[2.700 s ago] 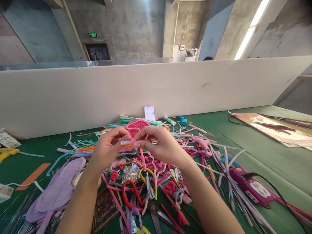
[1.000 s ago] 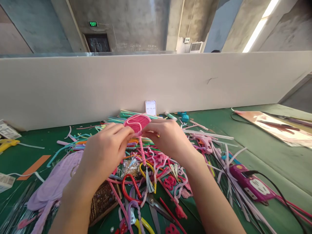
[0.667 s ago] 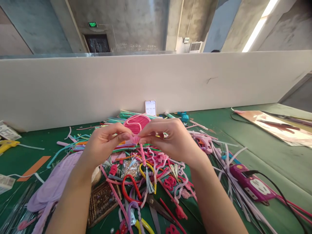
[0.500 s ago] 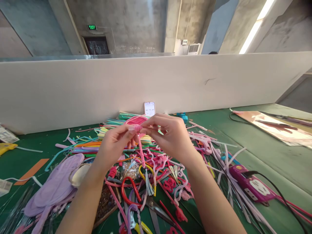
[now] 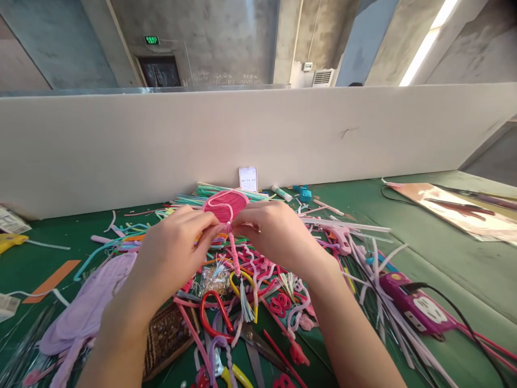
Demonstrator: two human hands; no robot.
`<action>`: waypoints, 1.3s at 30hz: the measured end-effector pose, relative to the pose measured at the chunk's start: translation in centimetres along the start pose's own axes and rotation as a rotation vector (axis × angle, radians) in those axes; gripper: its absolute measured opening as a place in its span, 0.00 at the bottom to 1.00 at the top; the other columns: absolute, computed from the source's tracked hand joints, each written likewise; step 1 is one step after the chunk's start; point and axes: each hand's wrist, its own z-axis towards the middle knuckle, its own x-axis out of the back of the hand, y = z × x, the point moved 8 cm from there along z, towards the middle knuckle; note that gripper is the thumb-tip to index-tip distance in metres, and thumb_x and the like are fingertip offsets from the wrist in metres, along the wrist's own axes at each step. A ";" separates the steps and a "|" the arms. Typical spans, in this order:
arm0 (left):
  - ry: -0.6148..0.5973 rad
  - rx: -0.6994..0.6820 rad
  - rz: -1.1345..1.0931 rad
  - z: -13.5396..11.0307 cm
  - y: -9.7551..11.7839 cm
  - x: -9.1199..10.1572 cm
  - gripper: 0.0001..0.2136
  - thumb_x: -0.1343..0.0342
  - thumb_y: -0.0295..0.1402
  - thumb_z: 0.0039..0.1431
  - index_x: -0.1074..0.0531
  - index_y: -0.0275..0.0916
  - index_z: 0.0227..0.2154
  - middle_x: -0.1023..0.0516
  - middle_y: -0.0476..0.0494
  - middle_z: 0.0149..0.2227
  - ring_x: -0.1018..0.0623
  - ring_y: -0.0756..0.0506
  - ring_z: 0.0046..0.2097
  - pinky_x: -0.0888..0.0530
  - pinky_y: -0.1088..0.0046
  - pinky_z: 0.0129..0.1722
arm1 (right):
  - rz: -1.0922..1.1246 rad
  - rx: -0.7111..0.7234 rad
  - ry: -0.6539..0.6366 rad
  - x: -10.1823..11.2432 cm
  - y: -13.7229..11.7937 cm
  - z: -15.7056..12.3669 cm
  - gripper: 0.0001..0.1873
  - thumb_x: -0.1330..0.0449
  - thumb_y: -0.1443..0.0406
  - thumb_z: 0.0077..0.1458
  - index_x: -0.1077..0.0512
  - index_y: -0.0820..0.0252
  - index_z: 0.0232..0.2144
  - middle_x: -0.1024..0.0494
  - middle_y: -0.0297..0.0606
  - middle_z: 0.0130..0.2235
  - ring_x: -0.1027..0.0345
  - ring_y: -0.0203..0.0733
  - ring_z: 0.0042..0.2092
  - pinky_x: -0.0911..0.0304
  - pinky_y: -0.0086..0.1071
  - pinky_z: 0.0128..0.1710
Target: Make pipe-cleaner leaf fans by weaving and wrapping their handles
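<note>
A pink round fan (image 5: 224, 201) made of pipe cleaners is between my hands, its head up and its wrapped handle (image 5: 234, 253) pointing down. A pale tassel (image 5: 245, 304) hangs from the handle's end. At the neck, where head meets handle, my left hand (image 5: 180, 245) pinches from the left. My right hand (image 5: 278, 229) pinches the same spot from the right, thumb and fingers together. A lighter pink strand (image 5: 220, 206) curves over the fan's head and runs down to the neck. The fingertips hide what exactly each one grips there.
Below lie red-handled scissors (image 5: 216, 318), open metal blades (image 5: 262, 345), a beaded brown piece (image 5: 167, 339) and many pipe cleaners. A lilac fan shape (image 5: 89, 310) is at left. A phone (image 5: 247, 179) stands against the white partition (image 5: 258, 134). A purple corded device (image 5: 418, 304) sits at right.
Both hands have come down a little, and the left has turned with its back upward. The fan's round head, mostly hidden before, now shows between them.
</note>
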 end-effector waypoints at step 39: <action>-0.013 0.461 -0.816 -0.1 -4.3 -2.4 0.15 0.36 0.47 0.52 0.20 0.41 0.33 0.16 0.45 0.35 0.18 0.42 0.40 0.21 0.70 0.42 | 0.239 -0.093 0.142 0.0 1.2 0.7 0.03 0.35 0.69 0.55 0.20 0.60 0.32 0.20 0.35 0.30 0.33 0.34 0.29 0.41 0.28 0.31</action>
